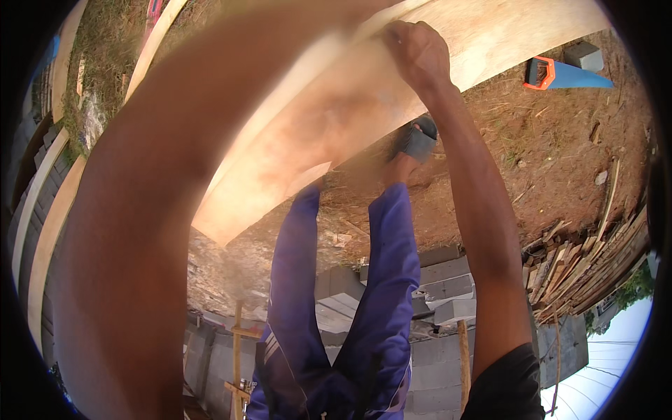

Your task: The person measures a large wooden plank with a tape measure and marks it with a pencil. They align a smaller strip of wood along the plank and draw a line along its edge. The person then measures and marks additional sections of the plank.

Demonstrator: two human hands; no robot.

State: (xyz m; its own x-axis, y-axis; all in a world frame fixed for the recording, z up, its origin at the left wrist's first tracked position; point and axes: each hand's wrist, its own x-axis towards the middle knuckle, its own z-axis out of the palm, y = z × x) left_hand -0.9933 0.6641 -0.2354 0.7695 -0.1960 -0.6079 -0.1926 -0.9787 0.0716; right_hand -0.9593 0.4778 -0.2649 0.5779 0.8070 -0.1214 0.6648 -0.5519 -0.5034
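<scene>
A long pale wooden board point(315, 121) runs diagonally in front of me, from the upper right down to the lower left, above my feet. A raised edge or second plank lies along its far side; which of the two I cannot tell. My right hand point(422, 55) is closed over that edge near the top, its fingertips mostly hidden. My left forearm point(152, 131) crosses the left side, blurred and close to the camera, and reaches past the top of the picture. The left hand itself is out of view.
A handsaw point(569, 75) with a blue blade lies on the dirt at right, beside a grey block point(584, 55). Scrap lumber point(588, 268) is heaped at lower right. Grey concrete blocks point(441, 367) stand behind my legs. More wooden strips point(52, 226) lie at far left.
</scene>
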